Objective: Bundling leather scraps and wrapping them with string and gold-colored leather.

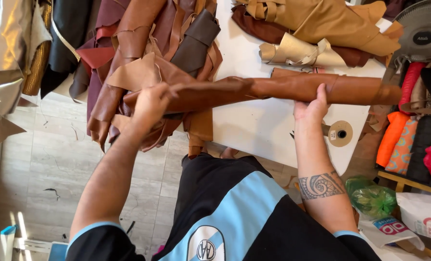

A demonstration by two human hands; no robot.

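A long roll of brown leather [268,90] lies level across the view above a white table [254,125]. My left hand [150,102] grips the roll near its left end, fingers wrapped over it. Holding it from below further right is my right hand [312,107], fingers curled up around the roll. Just behind the left end hangs a pile of rolled leather hides [152,43] in brown, maroon and dark tones, draped over the table's left edge.
Tan and dark brown hides [321,24] lie at the table's far side. A spool of tape [341,133] sits by the right edge. A fan [425,30] stands at top right, coloured fabric rolls [408,125] below it. Metallic gold material [7,53] hangs at left over the tiled floor [56,159].
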